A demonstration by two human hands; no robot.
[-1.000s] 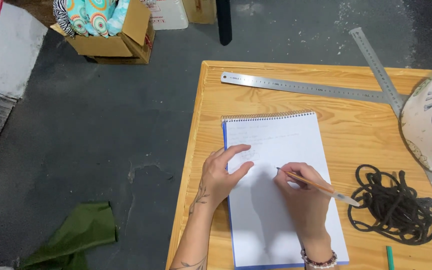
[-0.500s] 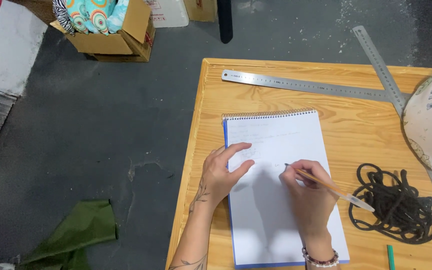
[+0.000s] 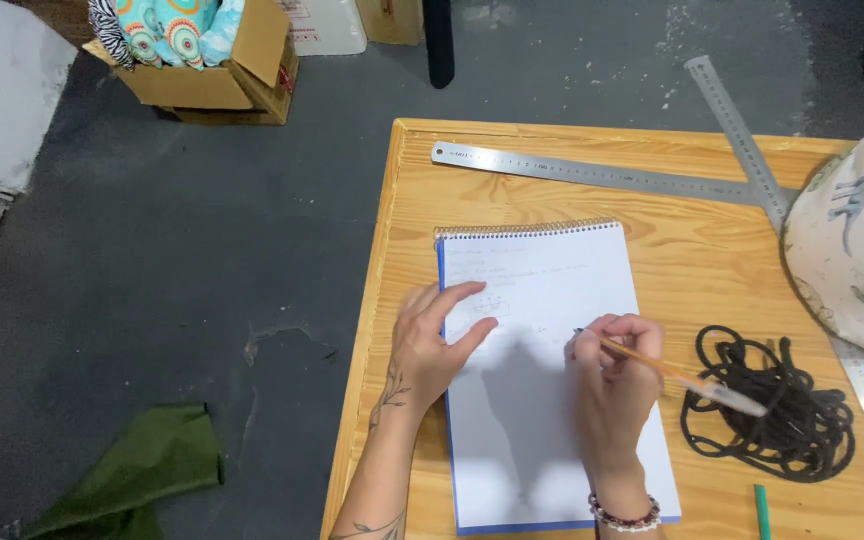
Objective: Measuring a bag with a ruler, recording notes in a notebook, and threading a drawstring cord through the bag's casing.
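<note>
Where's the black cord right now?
The coiled black cord lies on the wooden table, right of the white spiral notepad, just beyond the right hand.

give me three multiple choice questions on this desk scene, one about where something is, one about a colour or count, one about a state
1. Where does the coil of dark cord lie?
A. on the floor
B. on the wooden table, right of the notepad
C. inside the cardboard box

2. How many metal rulers are on the table?
A. two
B. none
C. five

3. What is the right hand doing?
A. lying open and flat
B. gripping the cord
C. holding a pen with its tip on the page

Answers:
1 B, the cord rests on the wood beside the pad's right edge.
2 A, one long ruler lies across the far side and a second ruler runs at an angle down the right side.
3 C, the fingers close round the pen while the left hand presses flat on the pad's left edge.
</note>
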